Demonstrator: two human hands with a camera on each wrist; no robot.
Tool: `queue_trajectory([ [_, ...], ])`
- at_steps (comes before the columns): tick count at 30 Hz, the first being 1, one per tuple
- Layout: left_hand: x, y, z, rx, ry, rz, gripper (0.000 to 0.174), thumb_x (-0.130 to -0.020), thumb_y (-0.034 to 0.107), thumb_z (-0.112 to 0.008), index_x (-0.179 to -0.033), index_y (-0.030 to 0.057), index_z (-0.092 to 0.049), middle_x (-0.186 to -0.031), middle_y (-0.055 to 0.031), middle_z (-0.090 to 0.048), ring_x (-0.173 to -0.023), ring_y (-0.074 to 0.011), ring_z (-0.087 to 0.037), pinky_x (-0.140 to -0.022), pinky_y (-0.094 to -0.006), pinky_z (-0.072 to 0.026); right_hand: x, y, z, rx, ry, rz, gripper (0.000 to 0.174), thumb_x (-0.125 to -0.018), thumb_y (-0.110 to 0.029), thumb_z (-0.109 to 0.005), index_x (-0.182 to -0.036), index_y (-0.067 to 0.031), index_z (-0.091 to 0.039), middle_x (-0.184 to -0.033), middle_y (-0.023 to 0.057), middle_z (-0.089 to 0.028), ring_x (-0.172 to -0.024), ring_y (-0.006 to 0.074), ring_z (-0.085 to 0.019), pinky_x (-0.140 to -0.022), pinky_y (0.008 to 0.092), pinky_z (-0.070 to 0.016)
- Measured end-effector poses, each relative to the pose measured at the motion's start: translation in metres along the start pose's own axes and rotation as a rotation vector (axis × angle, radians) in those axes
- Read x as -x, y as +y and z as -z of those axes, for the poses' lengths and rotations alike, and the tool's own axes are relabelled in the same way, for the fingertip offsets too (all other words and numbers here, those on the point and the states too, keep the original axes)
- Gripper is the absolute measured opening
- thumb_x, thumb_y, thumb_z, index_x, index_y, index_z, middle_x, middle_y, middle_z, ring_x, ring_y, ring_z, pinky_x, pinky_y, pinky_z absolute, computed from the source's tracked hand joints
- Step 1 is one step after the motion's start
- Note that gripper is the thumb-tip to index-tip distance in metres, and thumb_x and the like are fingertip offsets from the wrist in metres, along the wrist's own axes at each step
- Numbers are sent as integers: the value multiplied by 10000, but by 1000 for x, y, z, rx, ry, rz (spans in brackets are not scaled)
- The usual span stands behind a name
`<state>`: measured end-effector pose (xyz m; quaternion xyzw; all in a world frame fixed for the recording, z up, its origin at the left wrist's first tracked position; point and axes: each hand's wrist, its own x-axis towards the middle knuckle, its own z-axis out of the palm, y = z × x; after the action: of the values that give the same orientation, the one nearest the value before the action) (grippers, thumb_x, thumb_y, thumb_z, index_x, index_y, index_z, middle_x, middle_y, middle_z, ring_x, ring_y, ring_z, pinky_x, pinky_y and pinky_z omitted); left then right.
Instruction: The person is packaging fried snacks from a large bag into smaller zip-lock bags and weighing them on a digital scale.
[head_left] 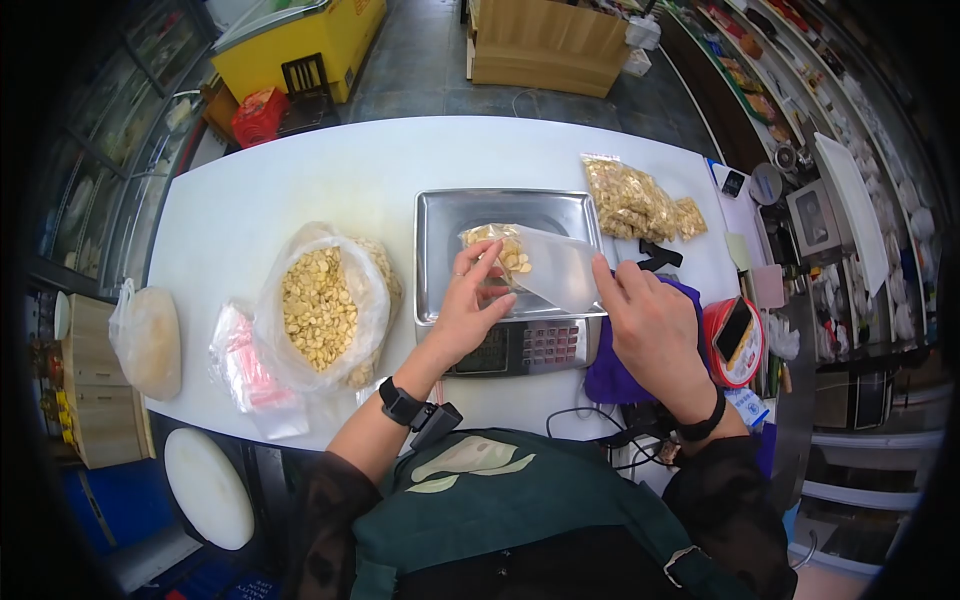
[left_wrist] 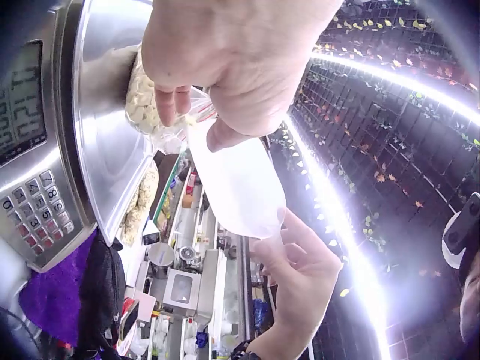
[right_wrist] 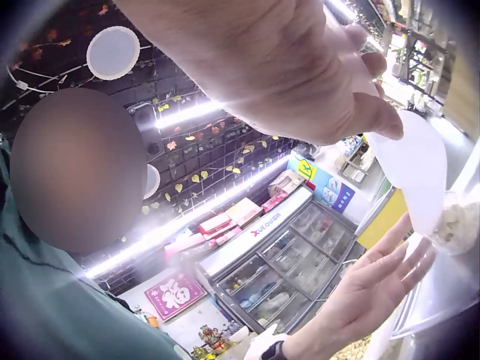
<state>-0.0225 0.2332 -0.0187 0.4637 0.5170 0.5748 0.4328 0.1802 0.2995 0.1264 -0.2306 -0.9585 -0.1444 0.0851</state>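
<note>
My right hand (head_left: pixel 655 320) grips a translucent white plastic scoop (head_left: pixel 565 270) by its near end. The scoop's far end reaches the mouth of a small clear plastic bag (left_wrist: pixel 137 105) holding pale dried slices. This bag lies on the steel pan (head_left: pixel 432 215) of a digital scale (head_left: pixel 510 348). My left hand (head_left: pixel 465 310) holds the bag at its mouth, with fingers and thumb around the scoop's tip. In the left wrist view, the left thumb lies against the scoop (left_wrist: pixel 236 184). Several slices (head_left: pixel 517 258) show where scoop and bag meet.
Left of the scale stands a large open bag (head_left: pixel 268 320) of slices, beside a pack of clear and pink bags (head_left: pixel 250 370). Filled clear bags (head_left: pixel 635 200) lie at the back right. A purple cloth (head_left: pixel 620 375) and a red tub (head_left: pixel 718 368) with a phone are at right.
</note>
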Motion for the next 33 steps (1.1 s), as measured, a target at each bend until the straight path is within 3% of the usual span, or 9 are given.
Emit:
queue_trajectory([
  [11,0,7,5,159,13,29,633,-846,6,-596,-1425,93,-355,-1370,-38,-267,-1150,-159,-418,-956,-286,-442,4,10,1,-65,-6,-80,474,-700,-65,-605,-1166,2,-558,-839,76,-512,-701,200,-577,-579,298,-462],
  [14,0,6,7,154,24,18,624,-847,14,-599,-1421,89,-363,-1370,-39,-277,-1147,-158,-425,-955,-288,-441,4,19,-3,-319,77,-252,443,-715,-66,-627,-1154,-36,-572,-830,82,-518,-709,250,-586,-586,330,-466],
  [17,0,6,8,156,25,9,614,-849,20,-600,-1415,83,-372,-1368,-42,-290,-1142,-157,-432,-951,-286,-442,-4,31,-55,-530,234,-403,319,-758,-92,-659,-1068,-35,-618,-789,83,-581,-684,209,-601,-598,328,-465],
  [19,0,6,8,154,25,12,610,-849,21,-601,-1412,81,-378,-1367,-44,-294,-1142,-157,-433,-949,-285,-442,-14,32,-111,-1155,124,-577,204,-785,-116,-676,-950,1,-653,-738,74,-636,-667,116,-575,-621,295,-460],
  [21,1,6,8,145,28,18,605,-848,23,-602,-1409,80,-383,-1366,-45,-297,-1142,-156,-434,-946,-283,-443,-30,13,-137,-1298,206,-616,212,-801,-181,-701,-877,15,-670,-709,60,-653,-666,64,-538,-619,270,-447],
  [25,1,7,11,144,42,24,604,-839,10,-603,-1402,83,-396,-1364,-49,-300,-1121,-159,-441,-922,-275,-460,-49,-6,-166,-1340,190,-536,213,-800,-179,-681,-876,20,-675,-683,51,-644,-623,76,-536,-589,273,-449],
  [27,2,8,16,130,49,26,595,-844,22,-604,-1400,85,-403,-1367,-46,-303,-1135,-152,-439,-934,-278,-446,-57,-6,-176,-1269,149,-639,210,-789,-176,-673,-864,20,-679,-648,47,-638,-586,77,-528,-554,278,-444],
  [31,3,8,24,-7,56,32,583,-839,23,-602,-1390,74,-417,-1371,-52,-310,-1118,-148,-440,-918,-278,-452,-77,-1,-136,-1140,208,-688,212,-767,-176,-682,-860,14,-680,-632,43,-631,-573,79,-524,-540,279,-437],
  [33,6,7,23,-56,60,42,579,-838,25,-601,-1387,70,-421,-1372,-53,-313,-1110,-147,-441,-912,-279,-453,-81,2,-131,-1158,140,-604,213,-769,-142,-713,-919,7,-688,-697,-16,-620,-658,44,-509,-602,219,-421],
])
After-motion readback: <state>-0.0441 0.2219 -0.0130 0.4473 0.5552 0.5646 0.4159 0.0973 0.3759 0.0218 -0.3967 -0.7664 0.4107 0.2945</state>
